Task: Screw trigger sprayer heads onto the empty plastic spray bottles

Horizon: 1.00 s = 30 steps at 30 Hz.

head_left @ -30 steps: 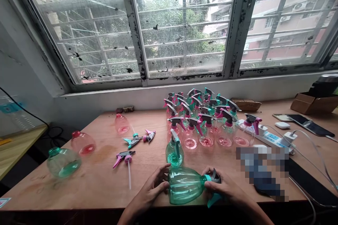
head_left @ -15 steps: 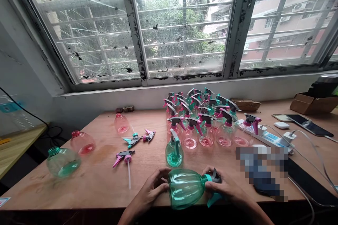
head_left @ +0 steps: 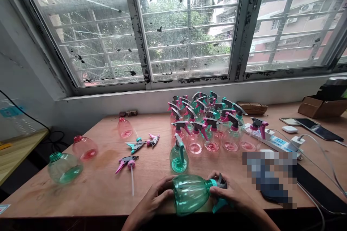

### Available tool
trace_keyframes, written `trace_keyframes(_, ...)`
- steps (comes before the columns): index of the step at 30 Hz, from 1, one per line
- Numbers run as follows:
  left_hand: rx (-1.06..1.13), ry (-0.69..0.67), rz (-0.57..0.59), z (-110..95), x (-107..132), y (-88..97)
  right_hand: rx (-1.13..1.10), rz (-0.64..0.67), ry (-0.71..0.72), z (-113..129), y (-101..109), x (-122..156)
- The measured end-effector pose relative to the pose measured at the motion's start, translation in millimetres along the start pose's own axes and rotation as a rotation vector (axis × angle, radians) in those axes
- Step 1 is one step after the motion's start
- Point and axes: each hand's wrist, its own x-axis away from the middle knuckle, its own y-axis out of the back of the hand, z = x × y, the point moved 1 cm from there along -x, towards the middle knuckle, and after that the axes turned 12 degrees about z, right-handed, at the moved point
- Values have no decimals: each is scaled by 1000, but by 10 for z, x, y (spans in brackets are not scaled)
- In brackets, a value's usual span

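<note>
A green spray bottle lies on its side between my hands at the table's front edge, its base to the left. My left hand is closed round the base end. With its fingers at the teal collar and black spray head, my right hand grips the other end. Just behind stands another green spray bottle, upright with its head on. To the left lie a pink-and-black spray head with a straw, a teal-and-black spray head and another pink one.
Open bottles without heads, one green and two pink, lie or lean at the left. Several capped spray bottles stand grouped at the back. A power strip, phones, cables and a cardboard box occupy the right side.
Hardly anything differs. Both hands keep hold of the green spray bottle, and my left hand has shifted very slightly at its base.
</note>
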Motion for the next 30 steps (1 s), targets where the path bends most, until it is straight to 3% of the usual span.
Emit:
trace_keyframes(8,-17,-14,-54,99,12,34,-45,42,-20,3,-13,26)
trace_keyframes(18,-84,37,33,-69,13,-20,-50,53,-2,-7,-20,33)
trace_keyframes(25,13,-8,-60,105,3,45,-20,44,-17,-25,-26,12)
trace_keyframes(30,-22,-1,-35,61,12,38,-40,59,-24,-37,-22,19)
